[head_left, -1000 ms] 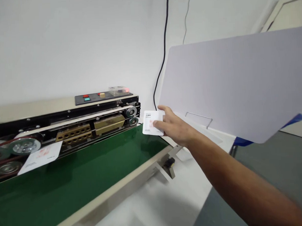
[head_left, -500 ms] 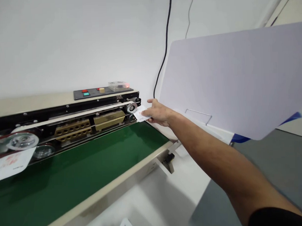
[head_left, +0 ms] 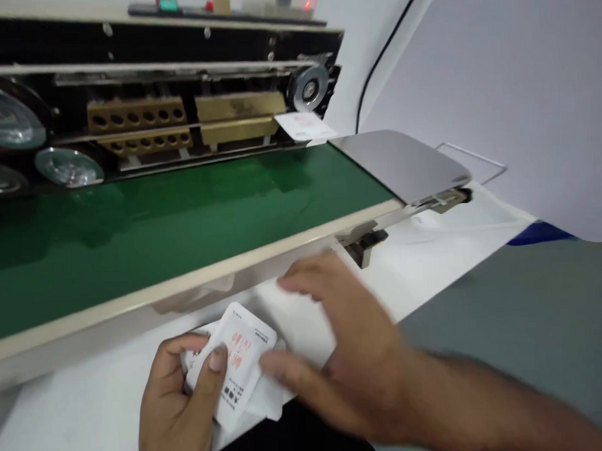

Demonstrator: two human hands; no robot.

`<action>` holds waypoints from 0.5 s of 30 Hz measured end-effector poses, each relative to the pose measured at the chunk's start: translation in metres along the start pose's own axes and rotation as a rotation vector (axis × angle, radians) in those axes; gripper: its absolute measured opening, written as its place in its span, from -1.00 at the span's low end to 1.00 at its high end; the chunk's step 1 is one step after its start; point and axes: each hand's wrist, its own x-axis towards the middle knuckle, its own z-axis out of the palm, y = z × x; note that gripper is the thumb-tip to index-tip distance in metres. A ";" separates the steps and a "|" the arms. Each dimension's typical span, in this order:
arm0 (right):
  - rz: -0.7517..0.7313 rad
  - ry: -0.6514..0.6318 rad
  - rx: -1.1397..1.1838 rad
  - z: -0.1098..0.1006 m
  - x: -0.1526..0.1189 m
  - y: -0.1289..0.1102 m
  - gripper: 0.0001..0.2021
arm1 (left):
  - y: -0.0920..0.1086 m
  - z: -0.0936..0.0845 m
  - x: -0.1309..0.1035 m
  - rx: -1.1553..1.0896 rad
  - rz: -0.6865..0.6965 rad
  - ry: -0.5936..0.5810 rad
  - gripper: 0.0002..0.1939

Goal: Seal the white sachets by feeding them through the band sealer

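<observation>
Several white packets [head_left: 246, 344] with red and black print are fanned in my left hand [head_left: 181, 390], whose thumb presses on the top one. My right hand [head_left: 356, 336] is just right of them, blurred, its thumb and fingers spread; the thumb tip is by the top packet's edge, and contact is unclear. Another white packet [head_left: 304, 126] sits at the right end of the sealing machine [head_left: 236, 107], below a round metal wheel [head_left: 309, 89], its left edge at the brass blocks.
A green conveyor belt [head_left: 191, 223] runs in front of the machine, with a metal plate [head_left: 402, 161] at its right end. Brackets [head_left: 364, 246] stick out below the belt's front rail. A large pale panel [head_left: 525, 96] stands at right, and a black cable [head_left: 383, 52] hangs behind.
My right hand has let go of the packet at the machine and come back toward the front. My left hand with its packets has come into view. The camera's view has shifted down and closer.
</observation>
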 end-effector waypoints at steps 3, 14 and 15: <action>0.153 -0.267 0.196 0.035 -0.030 -0.012 -0.33 | -0.007 -0.004 0.003 0.100 0.156 0.003 -0.63; 0.734 -0.324 0.522 0.031 -0.023 0.008 -0.72 | 0.005 0.010 -0.013 0.112 0.081 0.010 -0.58; 0.748 -0.324 0.548 0.027 -0.022 0.011 -0.74 | 0.005 0.010 -0.013 0.121 0.071 -0.001 -0.57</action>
